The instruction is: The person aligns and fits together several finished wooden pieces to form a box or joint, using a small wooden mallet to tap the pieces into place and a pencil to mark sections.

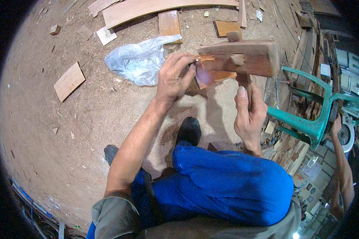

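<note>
My right hand (250, 113) grips the handle of a wooden mallet (259, 57), thumb laid along the handle. The mallet's thick brown block head is raised in front of me, over a reddish-brown glossy wood piece (211, 78). Close by the head's left end, my left hand (175, 75) is closed in a pinch. Whatever sits between its fingertips is too small to make out; a tiny pale spot shows there. The mallet head hides much of the wood piece, and I cannot tell whether it touches it.
Left of my hands lies a crumpled clear plastic bag (135, 59). Wood offcuts (70, 81) and a long curved board (167, 10) lie on the dusty ground. A green plastic chair (307, 119) stands at right, near another person's arm (341, 159).
</note>
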`<control>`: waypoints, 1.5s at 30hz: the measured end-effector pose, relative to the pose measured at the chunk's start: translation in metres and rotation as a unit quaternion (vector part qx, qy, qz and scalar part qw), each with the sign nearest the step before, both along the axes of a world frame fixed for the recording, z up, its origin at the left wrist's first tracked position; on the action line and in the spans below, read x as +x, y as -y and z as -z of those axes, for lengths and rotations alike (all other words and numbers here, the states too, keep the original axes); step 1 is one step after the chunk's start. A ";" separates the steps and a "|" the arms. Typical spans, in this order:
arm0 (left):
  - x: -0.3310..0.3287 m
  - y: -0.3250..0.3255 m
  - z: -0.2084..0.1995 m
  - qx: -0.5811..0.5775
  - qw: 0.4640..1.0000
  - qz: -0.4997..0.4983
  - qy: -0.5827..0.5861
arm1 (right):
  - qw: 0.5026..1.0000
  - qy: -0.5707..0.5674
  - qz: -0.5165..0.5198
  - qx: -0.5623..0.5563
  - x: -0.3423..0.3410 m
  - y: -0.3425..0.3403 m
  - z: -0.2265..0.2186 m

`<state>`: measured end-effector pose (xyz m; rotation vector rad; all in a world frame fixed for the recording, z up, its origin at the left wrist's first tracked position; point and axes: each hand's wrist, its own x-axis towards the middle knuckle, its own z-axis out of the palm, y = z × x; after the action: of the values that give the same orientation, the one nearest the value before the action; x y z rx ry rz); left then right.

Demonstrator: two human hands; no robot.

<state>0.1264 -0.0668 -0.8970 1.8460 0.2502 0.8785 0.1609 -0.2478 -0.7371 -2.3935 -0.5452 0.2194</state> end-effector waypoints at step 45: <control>-0.022 -0.001 -0.001 0.010 1.000 -0.003 -0.019 | 0.993 0.021 -0.110 0.045 -0.006 -0.009 0.002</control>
<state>0.1047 -0.0658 -0.8959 1.8835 0.2721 0.8527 0.1544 -0.2385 -0.7390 -2.2543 -0.8222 0.2346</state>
